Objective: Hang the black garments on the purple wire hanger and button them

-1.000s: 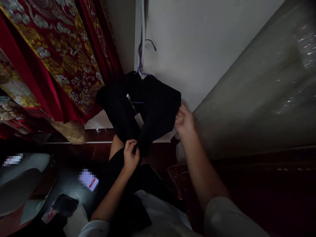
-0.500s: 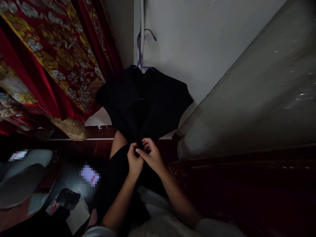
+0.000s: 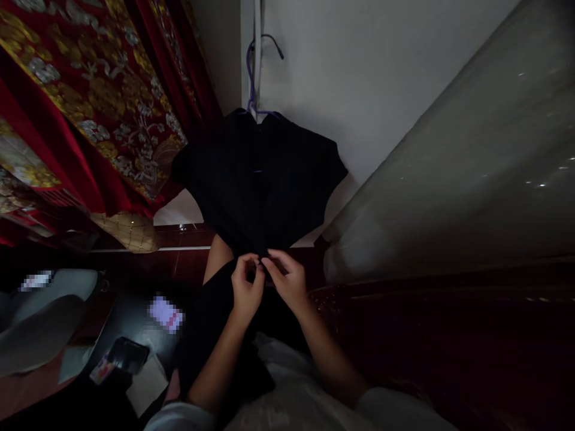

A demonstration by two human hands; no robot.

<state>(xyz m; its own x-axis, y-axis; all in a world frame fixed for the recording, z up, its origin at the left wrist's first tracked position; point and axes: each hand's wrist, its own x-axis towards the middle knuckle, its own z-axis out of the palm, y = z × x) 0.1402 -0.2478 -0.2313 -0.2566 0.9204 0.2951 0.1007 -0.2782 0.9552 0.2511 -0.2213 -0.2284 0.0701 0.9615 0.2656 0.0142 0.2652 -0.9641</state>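
Red cloth: gold-embroidered, hanging along the left side, just beside the garment's left shoulder.
Phone: lying low on the left on a dark surface, well apart from the hands.
Hanger: thin and purple, hooked high on the pale wall, carrying the garment.
Garment: black, hanging flat against the wall with its front to the viewer. Its lower front narrows down to where the hands meet.
Left hand: raised at the garment's bottom middle, thumb and fingers pinched narrow on the cloth.
Right hand: touching the left hand, fingertips pinched narrow on the same spot.
Step, as it looks: the two front edges are being held together at the bottom, perhaps at a fastening, though the dark cloth hides it.
What this calls for: close fingertip work by feel, since the garment hangs free.
Grey sheet: a pale drape filling the right side, near the garment's right shoulder.
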